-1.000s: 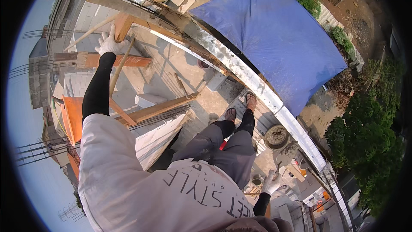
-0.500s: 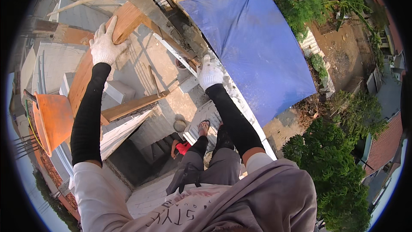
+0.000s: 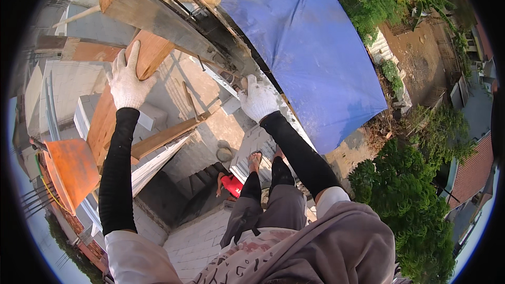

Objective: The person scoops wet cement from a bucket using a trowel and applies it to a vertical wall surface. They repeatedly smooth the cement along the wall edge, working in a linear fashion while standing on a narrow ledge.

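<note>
My left hand [image 3: 128, 81], in a white knit glove, lies against a broad reddish wooden plank [image 3: 102, 126]. Its fingers are stretched and spread, with the thumb out to the right. To the right, my gloved right hand [image 3: 258, 99] is curled at the top of a narrow wall [image 3: 294, 118]. A small brownish piece [image 3: 230, 77] pokes out beside its fingers; its kind is unclear and the palm side is hidden. Above both hands, a thick wooden beam [image 3: 152, 13] slants down toward my right hand.
A blue tarp [image 3: 310, 58] spreads right of the wall. An orange bucket [image 3: 72, 171] stands at the left. Below, a person in red [image 3: 231, 185] is beside a dark opening [image 3: 168, 189]. My bare feet [image 3: 254, 162] stand on pale blocks. Trees [image 3: 400, 205] grow at the right.
The thick beam's end appears farther left and lower. My left hand sits lower along the plank, fingers more upright. My right hand has shifted slightly down. The view has moved a little.
</note>
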Demonstrator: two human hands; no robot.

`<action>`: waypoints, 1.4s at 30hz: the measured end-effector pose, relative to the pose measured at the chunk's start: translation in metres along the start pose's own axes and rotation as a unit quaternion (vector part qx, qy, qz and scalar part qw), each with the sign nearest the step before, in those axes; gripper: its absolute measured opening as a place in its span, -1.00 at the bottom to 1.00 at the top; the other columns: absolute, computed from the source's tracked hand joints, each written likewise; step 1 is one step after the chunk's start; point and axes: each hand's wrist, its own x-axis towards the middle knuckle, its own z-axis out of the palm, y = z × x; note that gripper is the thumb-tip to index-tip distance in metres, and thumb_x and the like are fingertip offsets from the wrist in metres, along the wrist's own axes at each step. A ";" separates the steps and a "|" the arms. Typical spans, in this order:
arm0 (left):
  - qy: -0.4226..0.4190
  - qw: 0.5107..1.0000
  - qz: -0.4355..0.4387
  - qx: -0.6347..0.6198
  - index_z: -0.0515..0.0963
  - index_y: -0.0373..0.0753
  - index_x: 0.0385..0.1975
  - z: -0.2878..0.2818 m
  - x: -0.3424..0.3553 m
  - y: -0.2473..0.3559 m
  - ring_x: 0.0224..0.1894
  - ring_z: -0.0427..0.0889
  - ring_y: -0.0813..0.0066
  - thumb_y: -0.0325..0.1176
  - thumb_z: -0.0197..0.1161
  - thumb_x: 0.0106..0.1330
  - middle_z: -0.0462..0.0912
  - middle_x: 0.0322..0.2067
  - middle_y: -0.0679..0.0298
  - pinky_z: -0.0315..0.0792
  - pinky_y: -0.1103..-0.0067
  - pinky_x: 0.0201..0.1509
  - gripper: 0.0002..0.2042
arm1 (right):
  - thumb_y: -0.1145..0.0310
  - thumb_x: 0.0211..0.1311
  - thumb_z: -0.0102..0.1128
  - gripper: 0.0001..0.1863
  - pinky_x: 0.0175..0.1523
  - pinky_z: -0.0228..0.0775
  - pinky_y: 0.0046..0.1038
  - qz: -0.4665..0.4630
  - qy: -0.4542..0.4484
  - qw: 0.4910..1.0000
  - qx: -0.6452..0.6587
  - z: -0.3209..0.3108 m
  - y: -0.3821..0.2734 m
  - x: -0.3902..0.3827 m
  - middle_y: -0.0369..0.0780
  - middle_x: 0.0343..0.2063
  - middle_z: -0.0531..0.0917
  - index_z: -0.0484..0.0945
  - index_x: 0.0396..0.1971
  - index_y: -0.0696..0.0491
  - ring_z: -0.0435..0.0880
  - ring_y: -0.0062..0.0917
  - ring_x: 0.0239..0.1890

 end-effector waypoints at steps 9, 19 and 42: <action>-0.014 1.000 -0.017 -0.004 0.27 0.30 0.58 -0.006 0.002 0.005 0.54 0.32 -0.08 0.13 0.59 0.07 0.34 0.49 -0.05 0.13 -0.16 0.57 -0.02 | 0.13 0.37 0.26 -0.39 0.21 0.54 -0.04 -0.020 -0.008 0.995 0.099 0.026 -0.008 0.134 0.18 0.05 0.71 0.41 0.31 0.15 0.68 0.11 0.14; -0.014 1.000 -0.004 -0.017 0.27 0.28 0.59 -0.008 0.002 0.008 0.53 0.33 -0.09 0.12 0.59 0.04 0.36 0.48 -0.06 0.14 -0.15 0.56 0.00 | 0.02 0.43 0.25 -0.30 0.01 0.66 -0.04 -0.013 0.010 0.996 -0.084 0.031 0.008 0.080 0.18 -0.19 0.76 0.38 0.33 0.25 0.78 0.06 -0.07; 0.013 1.000 -0.003 -0.004 0.24 0.26 0.60 -0.002 -0.006 -0.002 0.48 0.39 -0.06 0.06 0.63 0.01 0.40 0.44 -0.05 0.18 -0.06 0.56 0.04 | 0.00 0.51 0.14 -0.24 0.02 0.63 0.00 -0.069 0.032 0.997 0.002 0.064 0.025 0.087 0.25 -0.01 0.69 0.27 0.49 0.20 0.76 0.10 -0.03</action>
